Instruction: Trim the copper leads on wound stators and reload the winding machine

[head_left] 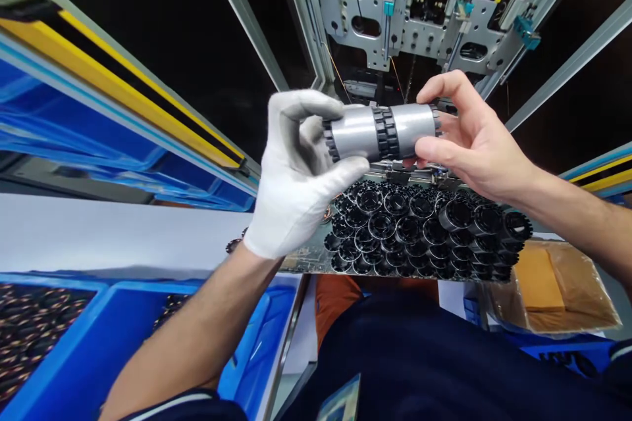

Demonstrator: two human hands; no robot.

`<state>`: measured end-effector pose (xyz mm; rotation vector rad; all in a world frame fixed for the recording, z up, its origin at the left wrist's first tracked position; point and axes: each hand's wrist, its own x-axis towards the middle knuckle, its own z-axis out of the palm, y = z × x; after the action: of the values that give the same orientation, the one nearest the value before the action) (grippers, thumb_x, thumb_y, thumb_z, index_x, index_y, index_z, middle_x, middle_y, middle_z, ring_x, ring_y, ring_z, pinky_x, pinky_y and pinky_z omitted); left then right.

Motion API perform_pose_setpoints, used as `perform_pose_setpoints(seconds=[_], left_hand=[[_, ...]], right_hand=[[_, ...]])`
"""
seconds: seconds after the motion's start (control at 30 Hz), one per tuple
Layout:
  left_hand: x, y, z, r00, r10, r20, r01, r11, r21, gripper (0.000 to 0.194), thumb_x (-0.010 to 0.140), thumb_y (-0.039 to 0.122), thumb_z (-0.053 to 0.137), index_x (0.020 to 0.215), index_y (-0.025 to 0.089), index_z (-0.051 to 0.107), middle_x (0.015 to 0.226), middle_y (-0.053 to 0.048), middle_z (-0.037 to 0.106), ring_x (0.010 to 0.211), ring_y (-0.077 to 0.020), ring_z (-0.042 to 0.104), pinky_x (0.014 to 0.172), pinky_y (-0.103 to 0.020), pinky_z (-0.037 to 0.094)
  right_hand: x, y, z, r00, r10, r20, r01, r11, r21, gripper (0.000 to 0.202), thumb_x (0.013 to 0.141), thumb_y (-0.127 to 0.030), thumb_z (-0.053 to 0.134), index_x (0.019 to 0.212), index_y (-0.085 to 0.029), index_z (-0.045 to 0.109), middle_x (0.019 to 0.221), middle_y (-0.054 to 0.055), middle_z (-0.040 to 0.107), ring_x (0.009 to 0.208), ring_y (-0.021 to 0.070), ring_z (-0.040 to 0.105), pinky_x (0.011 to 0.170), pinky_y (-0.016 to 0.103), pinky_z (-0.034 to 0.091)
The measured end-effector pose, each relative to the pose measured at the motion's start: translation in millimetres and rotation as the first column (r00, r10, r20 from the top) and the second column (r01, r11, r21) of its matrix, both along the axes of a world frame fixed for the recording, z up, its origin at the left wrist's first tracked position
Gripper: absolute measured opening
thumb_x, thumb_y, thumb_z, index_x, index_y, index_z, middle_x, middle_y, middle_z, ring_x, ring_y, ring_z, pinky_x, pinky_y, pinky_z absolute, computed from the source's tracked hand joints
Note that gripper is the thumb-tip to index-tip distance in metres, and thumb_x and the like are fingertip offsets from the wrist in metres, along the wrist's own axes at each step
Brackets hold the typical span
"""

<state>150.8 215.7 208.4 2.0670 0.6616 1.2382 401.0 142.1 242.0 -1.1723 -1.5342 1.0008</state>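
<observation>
Between my two hands I hold a pair of silver motor stator rings (354, 131) with black toothed ends, set end to end. My left hand (299, 171), in a white glove, is closed on the left ring, thumb below and fingers above. Bare, my right hand (469, 135) grips the right ring (415, 126) by its outer end with thumb and fingers. Where the rings meet, their black teeth sit side by side. Below them, many similar rings (409, 229) stand stacked in rows on the bench.
Ahead stands a machine fixture (419, 29) with metal plates, teal clamps and thin wires. Blue bins (99, 342) with copper-wound parts are at lower left. A plastic-lined box (567, 283) with a yellow-orange sheet sits at right. Yellow-black striped rails (148, 92) flank the left side.
</observation>
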Motion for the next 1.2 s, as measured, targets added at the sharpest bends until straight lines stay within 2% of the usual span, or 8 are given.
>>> perform_pose_setpoints(seconds=[0.13,0.23,0.43,0.5,0.63,0.77,1.0,1.2], left_hand=[[-9.1,-9.6,6.1,0.998,-0.014,-0.055,0.02,0.994,0.103,0.068,0.103,0.08,0.074,0.156,0.042,0.057,0.163,-0.006,0.066,0.153,-0.0389,0.067,0.121,-0.061,0.067],[-10.8,-17.4,8.1,0.993,-0.033,-0.113,0.043,0.995,0.093,0.058,0.107,0.068,0.071,0.157,0.043,0.056,0.163,-0.007,0.068,0.158,-0.0381,0.064,0.131,-0.065,0.06],[-8.5,-34.8,13.0,0.982,-0.158,0.102,0.162,0.986,-0.03,0.016,0.107,0.037,0.078,0.117,0.039,0.066,0.149,0.001,0.077,0.152,-0.0324,0.07,0.128,-0.063,0.062],[-9.2,-35.0,11.9,0.975,-0.179,0.129,0.187,0.981,-0.05,0.017,0.102,0.027,0.081,0.108,0.035,0.066,0.15,0.003,0.077,0.15,-0.0315,0.071,0.128,-0.061,0.061],[-14.2,-27.8,5.1,0.998,-0.067,0.016,0.067,0.998,0.002,0.04,0.105,0.045,0.077,0.143,0.042,0.066,0.158,-0.005,0.072,0.156,-0.0366,0.067,0.128,-0.064,0.062],[-21.9,-23.8,2.2,0.994,-0.101,-0.036,0.1,0.994,-0.044,0.055,0.102,0.051,0.084,0.154,0.045,0.065,0.161,-0.004,0.071,0.156,-0.037,0.067,0.133,-0.061,0.06],[-24.4,-28.4,-0.7,0.977,-0.214,0.028,0.215,0.975,-0.049,0.052,0.101,0.033,0.09,0.147,0.043,0.069,0.16,-0.002,0.074,0.156,-0.032,0.068,0.131,-0.056,0.063],[-19.9,-15.4,-10.6,0.931,-0.296,0.211,0.318,0.945,-0.074,0.028,0.1,0.035,0.094,0.122,0.033,0.076,0.151,-0.003,0.079,0.146,-0.0313,0.074,0.125,-0.054,0.066]], right_hand=[[-2.0,-15.3,5.5,0.999,-0.019,-0.044,0.02,0.999,0.029,0.078,0.079,-0.055,0.101,0.145,-0.035,0.063,0.147,0.007,0.077,0.13,0.0352,0.08,0.106,0.056,0.077],[1.7,-21.2,5.1,1.0,0.003,0.024,-0.004,0.999,0.044,0.076,0.078,-0.059,0.101,0.142,-0.034,0.067,0.144,0.008,0.078,0.129,0.0365,0.08,0.106,0.059,0.076],[9.1,-23.0,0.1,0.977,0.015,0.213,-0.027,0.998,0.057,0.086,0.085,-0.081,0.09,0.153,-0.037,0.062,0.135,0.008,0.077,0.124,0.0357,0.08,0.101,0.059,0.076],[8.0,-21.8,-0.1,0.978,0.012,0.207,-0.033,0.995,0.098,0.078,0.087,-0.084,0.086,0.145,-0.035,0.065,0.139,0.009,0.077,0.127,0.035,0.079,0.105,0.058,0.074],[4.1,-19.2,-2.1,0.97,0.005,0.243,-0.049,0.983,0.176,0.062,0.1,-0.082,0.072,0.138,-0.034,0.07,0.147,0.01,0.076,0.135,0.034,0.076,0.112,0.058,0.071],[3.3,-17.2,-7.9,0.95,-0.05,0.309,0.002,0.988,0.152,0.084,0.099,-0.084,0.069,0.168,-0.038,0.05,0.152,0.01,0.073,0.134,0.0342,0.078,0.106,0.056,0.074],[0.5,-14.4,-8.1,0.995,0.0,0.105,-0.002,1.0,0.021,0.098,0.077,-0.085,0.094,0.153,-0.037,0.057,0.138,0.007,0.075,0.12,0.0341,0.081,0.098,0.057,0.077],[-6.7,-8.8,-7.8,0.982,0.047,-0.183,-0.038,0.998,0.053,0.056,0.09,-0.063,0.097,0.124,-0.03,0.067,0.13,0.005,0.075,0.112,0.0248,0.078,0.088,0.04,0.076]])
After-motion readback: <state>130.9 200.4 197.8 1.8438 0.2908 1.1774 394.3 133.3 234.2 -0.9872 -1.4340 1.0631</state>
